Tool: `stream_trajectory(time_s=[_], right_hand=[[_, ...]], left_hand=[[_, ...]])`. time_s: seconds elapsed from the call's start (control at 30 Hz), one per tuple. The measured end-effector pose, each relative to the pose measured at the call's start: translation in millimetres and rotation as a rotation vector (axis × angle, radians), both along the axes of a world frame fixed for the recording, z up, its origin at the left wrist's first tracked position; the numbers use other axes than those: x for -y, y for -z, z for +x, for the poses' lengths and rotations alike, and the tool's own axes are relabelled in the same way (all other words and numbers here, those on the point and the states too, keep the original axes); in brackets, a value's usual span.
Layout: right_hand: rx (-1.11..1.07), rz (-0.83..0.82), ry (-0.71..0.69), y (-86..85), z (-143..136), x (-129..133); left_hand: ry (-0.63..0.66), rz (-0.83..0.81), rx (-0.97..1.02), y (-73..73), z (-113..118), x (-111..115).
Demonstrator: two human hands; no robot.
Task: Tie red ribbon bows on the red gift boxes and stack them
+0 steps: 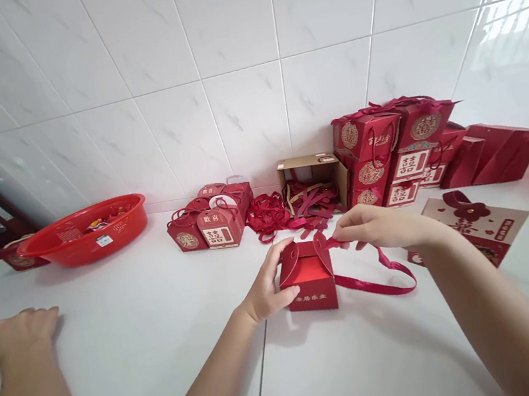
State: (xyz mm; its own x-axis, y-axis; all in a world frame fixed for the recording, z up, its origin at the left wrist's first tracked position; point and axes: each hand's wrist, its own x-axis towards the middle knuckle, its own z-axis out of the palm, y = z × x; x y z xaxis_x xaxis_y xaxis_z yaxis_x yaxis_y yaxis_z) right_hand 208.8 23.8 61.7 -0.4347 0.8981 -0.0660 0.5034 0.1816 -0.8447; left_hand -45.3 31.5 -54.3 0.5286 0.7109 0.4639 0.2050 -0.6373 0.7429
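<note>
A small red gift box with gold lettering stands upright on the white table, its rounded top flaps folded inward. My left hand holds it by the left side, thumb on the front and fingers round the back. At the box's upper right, my right hand pinches one end of a dark red ribbon close to the hole in the right flap. The rest of the ribbon loops out to the right over the table.
Finished-looking red boxes stand behind, beside a ribbon heap and an open cardboard box of straps. Stacked boxes and a gift bag are right. Left are a red basin and another person's fist.
</note>
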Motion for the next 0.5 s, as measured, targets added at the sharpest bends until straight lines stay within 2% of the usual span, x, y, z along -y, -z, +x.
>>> stream_trajectory(time_s=[0.1, 0.33, 0.5], right_hand=[[0.064, -0.054, 0.006, 1.1, -3.8, -0.3], [0.081, -0.017, 0.035, 6.4, -2.7, -7.1], [0.256, 0.007, 0.102, 8.0, -0.9, -10.2]], left_hand=[[0.036, -0.029, 0.015, -0.7, -4.2, -3.0], [0.057, -0.043, -0.004, -4.1, -5.2, -1.8], [0.054, -0.088, 0.001, -4.4, -3.7, 0.4]])
